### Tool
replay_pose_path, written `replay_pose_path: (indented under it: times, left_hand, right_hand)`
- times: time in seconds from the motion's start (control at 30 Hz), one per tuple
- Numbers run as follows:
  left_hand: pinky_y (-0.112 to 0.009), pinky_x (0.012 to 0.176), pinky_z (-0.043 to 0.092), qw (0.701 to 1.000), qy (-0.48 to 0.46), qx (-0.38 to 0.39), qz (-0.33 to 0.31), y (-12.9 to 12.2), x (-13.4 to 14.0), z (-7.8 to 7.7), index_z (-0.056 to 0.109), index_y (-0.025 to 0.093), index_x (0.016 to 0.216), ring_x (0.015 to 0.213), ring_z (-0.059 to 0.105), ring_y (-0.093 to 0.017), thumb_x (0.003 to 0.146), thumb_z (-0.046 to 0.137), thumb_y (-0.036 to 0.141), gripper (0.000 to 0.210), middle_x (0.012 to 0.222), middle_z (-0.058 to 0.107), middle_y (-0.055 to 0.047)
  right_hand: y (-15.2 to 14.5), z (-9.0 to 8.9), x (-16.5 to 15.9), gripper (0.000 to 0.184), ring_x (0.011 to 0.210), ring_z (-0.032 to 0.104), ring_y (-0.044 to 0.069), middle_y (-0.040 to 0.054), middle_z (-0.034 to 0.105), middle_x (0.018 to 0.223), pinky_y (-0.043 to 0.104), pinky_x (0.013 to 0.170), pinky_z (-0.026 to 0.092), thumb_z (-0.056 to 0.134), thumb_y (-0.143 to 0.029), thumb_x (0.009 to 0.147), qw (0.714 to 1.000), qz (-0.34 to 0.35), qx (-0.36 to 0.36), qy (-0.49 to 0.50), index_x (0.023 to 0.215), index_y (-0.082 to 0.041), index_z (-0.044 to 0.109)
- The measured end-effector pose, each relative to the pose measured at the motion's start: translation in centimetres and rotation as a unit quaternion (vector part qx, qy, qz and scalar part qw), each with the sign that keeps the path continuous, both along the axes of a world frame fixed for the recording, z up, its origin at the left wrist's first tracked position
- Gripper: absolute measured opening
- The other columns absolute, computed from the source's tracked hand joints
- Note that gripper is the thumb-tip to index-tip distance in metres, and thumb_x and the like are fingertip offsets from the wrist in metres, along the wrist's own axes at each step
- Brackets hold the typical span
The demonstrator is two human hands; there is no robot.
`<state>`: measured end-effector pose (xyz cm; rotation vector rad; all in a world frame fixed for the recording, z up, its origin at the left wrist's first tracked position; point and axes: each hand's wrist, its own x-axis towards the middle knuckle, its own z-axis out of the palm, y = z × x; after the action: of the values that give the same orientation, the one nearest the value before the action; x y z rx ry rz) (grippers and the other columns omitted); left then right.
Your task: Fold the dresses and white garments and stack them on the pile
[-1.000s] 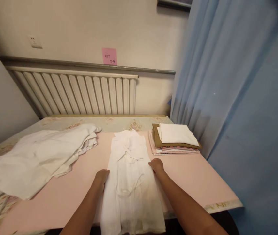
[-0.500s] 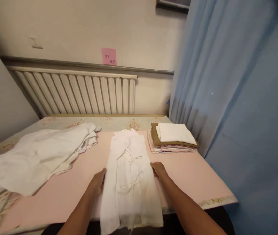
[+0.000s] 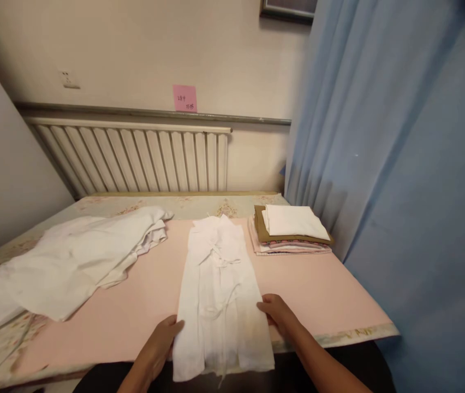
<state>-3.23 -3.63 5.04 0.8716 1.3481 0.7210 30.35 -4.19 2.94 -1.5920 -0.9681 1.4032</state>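
A long white garment [image 3: 219, 289], folded into a narrow strip, lies lengthwise on the pink table top [image 3: 134, 305]; its near end hangs over the front edge. My left hand [image 3: 159, 343] rests against its left edge near the bottom. My right hand [image 3: 278, 315] touches its right edge, fingers curled at the cloth. Whether either hand grips the fabric I cannot tell.
A loose heap of white cloth [image 3: 69, 262] lies on the left. A stack of folded clothes [image 3: 292, 229], white on brown on pink, sits at the back right. A blue curtain [image 3: 400, 164] hangs close on the right; a radiator [image 3: 134, 158] lines the wall.
Both hands have slid down the garment's sides toward the table's front edge. The garment's near end now hangs less far over the edge.
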Motion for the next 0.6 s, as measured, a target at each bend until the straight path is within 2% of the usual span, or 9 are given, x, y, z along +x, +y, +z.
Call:
replay_pose_path:
  times: [0.17, 0.33, 0.6]
  left_hand:
    - [-0.028, 0.056, 0.051, 0.999, 0.031, -0.015, 0.006, -1.4, -0.1, -1.9, 0.064, 0.019, 0.092, 0.069, 0.067, -0.021, 0.065, 0.071, 0.041, 0.036, 0.077, 0.072, -0.004]
    - [-0.033, 0.064, 0.055, 0.999, 0.042, 0.027, -0.001, -1.6, -0.8, -4.1, 0.063, 0.019, 0.086, 0.075, 0.069, -0.024, 0.067, 0.067, 0.036, 0.026, 0.077, 0.074, -0.005]
    - [-0.034, 0.076, 0.054, 0.993, 0.095, 0.074, -0.020, -2.5, -1.2, -5.8, 0.061, 0.019, 0.083, 0.085, 0.069, -0.026, 0.071, 0.058, 0.033, 0.018, 0.079, 0.073, -0.005]
  right_hand:
    - [-1.9, -0.2, -0.2, 0.018, 0.044, 0.041, 0.009, -0.0073, 0.041, 0.050, 0.021, 0.044, 0.032, 0.060, -0.031, 0.059, 0.999, 0.000, 0.001, -0.053, 0.060, -0.021, 0.045]
    - [-3.1, 0.0, 0.2, 0.017, 0.044, 0.032, 0.008, -0.0086, 0.033, 0.050, 0.022, 0.043, 0.024, 0.055, -0.028, 0.062, 0.993, -0.008, 0.025, -0.115, 0.057, -0.023, 0.040]
    - [-4.2, -0.2, 0.5, 0.009, 0.054, 0.038, 0.011, -0.0069, 0.038, 0.052, 0.023, 0.052, 0.028, 0.055, -0.022, 0.062, 0.974, -0.006, 0.062, -0.217, 0.056, -0.021, 0.048]
